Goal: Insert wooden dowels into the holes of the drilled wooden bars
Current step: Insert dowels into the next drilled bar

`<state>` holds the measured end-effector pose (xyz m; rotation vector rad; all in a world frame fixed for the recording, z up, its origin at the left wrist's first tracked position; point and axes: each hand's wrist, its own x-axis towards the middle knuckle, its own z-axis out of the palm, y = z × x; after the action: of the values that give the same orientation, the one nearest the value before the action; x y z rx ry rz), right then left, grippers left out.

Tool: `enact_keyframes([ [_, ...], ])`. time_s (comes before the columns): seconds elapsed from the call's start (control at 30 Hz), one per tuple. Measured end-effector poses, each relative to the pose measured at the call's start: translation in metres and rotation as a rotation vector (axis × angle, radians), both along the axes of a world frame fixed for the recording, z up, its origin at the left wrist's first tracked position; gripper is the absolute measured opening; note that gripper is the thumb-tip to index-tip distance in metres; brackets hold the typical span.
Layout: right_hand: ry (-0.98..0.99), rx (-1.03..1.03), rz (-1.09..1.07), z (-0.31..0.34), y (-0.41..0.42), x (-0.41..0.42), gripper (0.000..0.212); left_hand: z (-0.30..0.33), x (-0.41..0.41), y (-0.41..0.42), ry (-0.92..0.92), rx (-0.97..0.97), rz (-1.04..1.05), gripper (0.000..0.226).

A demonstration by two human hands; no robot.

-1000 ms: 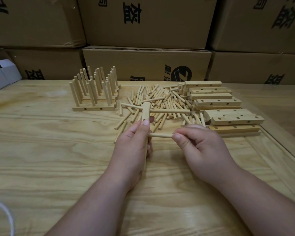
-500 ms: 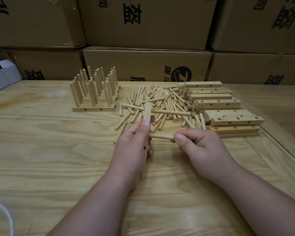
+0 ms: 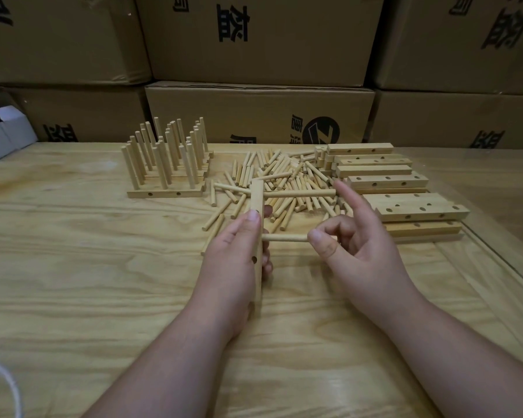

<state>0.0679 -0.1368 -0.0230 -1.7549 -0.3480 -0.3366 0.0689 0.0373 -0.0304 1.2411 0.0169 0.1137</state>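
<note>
Wooden table (image 3: pixel 73 282), loose dowels (image 3: pixel 284 182), drilled bars (image 3: pixel 387 181), pegged bars (image 3: pixel 166 164)

The scene is lit dimly and evenly, in a warm yellowish tone, with no single strong source to be made out. Soft, faint shadows are cast on the tabletop (image 3: pixel 73 267) beneath the left hand (image 3: pixel 233 263) and the right hand (image 3: pixel 363 251). A pale sheen is seen along the right edge of the tabletop, where a glossy strip catches the light. The cardboard boxes (image 3: pixel 254 40) behind the far edge are left darker, their black print still legible. Wide-angle distortion is evident: the far edge of the tabletop is bowed and the box seams lean outward towards the corners. The centre is rendered fairly sharp, while slight blur is noticed on the right hand's fingers and softness at the borders.
</note>
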Motion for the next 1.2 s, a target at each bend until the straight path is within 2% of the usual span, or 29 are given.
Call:
enact_keyframes([
  [0.27,-0.025,-0.001,-0.015,0.0004,0.0005,0.0011,0.063,0.0008,0.0004,-0.0002,0.022,0.000,0.014,0.027],
  [0.4,-0.002,-0.008,-0.020,0.0005,0.0010,0.0010,0.069,-0.0010,0.0008,0.0008,0.025,0.002,-0.001,0.027],
  [0.53,0.018,-0.012,-0.014,0.0029,0.0024,-0.0003,0.073,-0.0016,0.0003,0.0022,0.019,0.064,-0.035,0.039],
  [0.8,0.035,-0.040,-0.017,0.0081,0.0036,-0.0051,0.079,-0.0008,-0.0026,0.0018,0.047,0.106,-0.040,0.023],
  [1.2,0.048,-0.020,-0.050,0.0053,0.0041,-0.0064,0.076,-0.0022,-0.0028,0.0027,0.023,0.135,-0.048,0.031],
])
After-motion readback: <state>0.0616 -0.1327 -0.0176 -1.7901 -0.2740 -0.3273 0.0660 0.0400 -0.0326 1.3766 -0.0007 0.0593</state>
